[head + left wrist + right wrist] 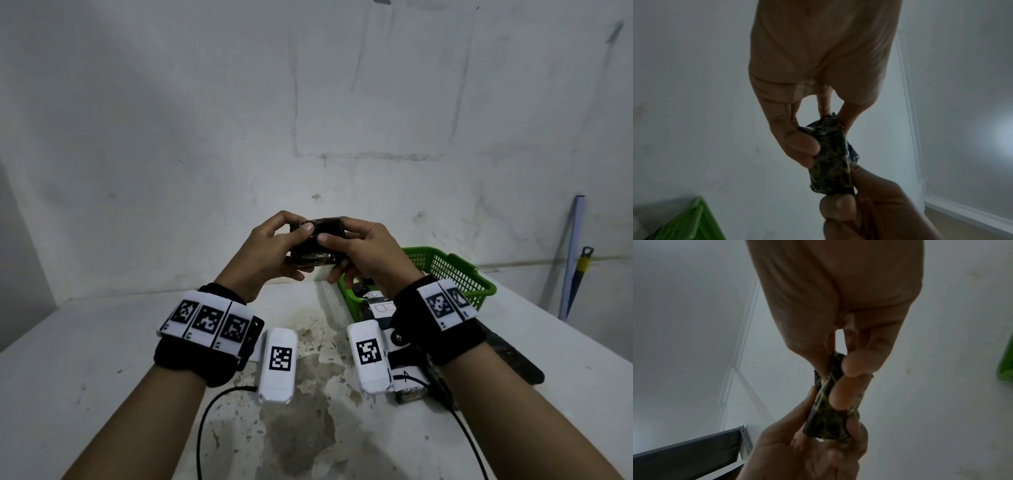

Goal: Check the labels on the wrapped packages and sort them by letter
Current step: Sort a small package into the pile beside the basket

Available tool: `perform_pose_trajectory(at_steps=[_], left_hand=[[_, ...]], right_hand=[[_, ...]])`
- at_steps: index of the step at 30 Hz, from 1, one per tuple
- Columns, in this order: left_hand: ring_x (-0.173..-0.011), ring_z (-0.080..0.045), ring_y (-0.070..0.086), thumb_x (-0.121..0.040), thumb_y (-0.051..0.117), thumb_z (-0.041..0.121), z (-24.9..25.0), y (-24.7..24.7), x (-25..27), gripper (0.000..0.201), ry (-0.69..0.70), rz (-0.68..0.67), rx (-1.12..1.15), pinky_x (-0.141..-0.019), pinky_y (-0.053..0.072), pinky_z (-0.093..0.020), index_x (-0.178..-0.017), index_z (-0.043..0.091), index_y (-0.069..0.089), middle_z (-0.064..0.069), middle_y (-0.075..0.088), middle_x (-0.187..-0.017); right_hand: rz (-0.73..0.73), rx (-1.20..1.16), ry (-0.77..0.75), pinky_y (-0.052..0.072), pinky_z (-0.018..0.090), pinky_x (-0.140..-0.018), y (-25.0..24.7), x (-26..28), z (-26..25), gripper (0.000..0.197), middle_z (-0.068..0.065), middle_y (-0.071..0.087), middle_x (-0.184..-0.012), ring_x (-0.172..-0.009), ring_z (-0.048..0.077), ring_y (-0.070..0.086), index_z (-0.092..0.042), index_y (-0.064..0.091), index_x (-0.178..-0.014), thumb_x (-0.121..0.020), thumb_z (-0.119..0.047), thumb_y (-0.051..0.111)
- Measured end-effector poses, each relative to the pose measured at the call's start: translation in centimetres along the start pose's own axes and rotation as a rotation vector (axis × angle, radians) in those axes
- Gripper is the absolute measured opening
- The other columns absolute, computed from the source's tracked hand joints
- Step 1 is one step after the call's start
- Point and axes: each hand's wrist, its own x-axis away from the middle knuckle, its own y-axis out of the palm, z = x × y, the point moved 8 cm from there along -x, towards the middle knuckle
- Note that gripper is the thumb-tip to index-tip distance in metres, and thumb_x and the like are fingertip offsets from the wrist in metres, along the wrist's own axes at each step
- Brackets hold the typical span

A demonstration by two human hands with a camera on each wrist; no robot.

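Package (317, 245), dark and film-wrapped, is being held up above the worktop (85, 342), pinched between both hands: left hand (263, 253) is curling thumb and fingers round one end, right hand (366, 253) round the other. No label is showing on the visible faces. Green basket (455, 274) is sitting just to the right, holding further packages, one bearing what looks like a B. Risks, as judged: glossy wrap is looking slippery, so turning it could let it slide from the fingertips; fingers may be covering the letter, inviting a misread and wrong sorting.
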Motion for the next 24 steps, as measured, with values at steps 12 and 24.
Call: perform_pose_trajectory(at_steps=[12, 24], left_hand=[[-0.075, -0.023, 0.064, -0.093, 0.058, 0.008, -0.23, -0.58, -0.28, 0.022, 0.009, 0.06, 0.128, -0.067, 0.059, -0.036, -0.111, 0.013, 0.047, -0.008, 0.061, -0.092], [-0.082, -0.024, 0.067, -0.092, 0.059, 0.009, -0.48, -0.26, -0.67, 0.011, 0.039, 0.004, 0.168, -0.074, 0.058, -0.027, -0.101, 0.002, 0.058, -0.015, 0.066, -0.092]], right_hand=[[0.031, -0.109, -0.008, 0.059, 0.03, -0.054, 0.05, -0.44, -0.2, 0.036, 0.016, 0.069, -0.088, -0.066, 0.03, 0.067, -0.014, 0.066, -0.122, -0.089, 0.002, 0.061], [0.049, -0.171, 0.025, 0.059, 0.03, -0.057, -0.37, -0.56, 0.34, 0.006, 0.016, 0.066, -0.087, -0.074, 0.029, 0.066, -0.009, 0.067, -0.094, -0.09, -0.005, 0.066]])
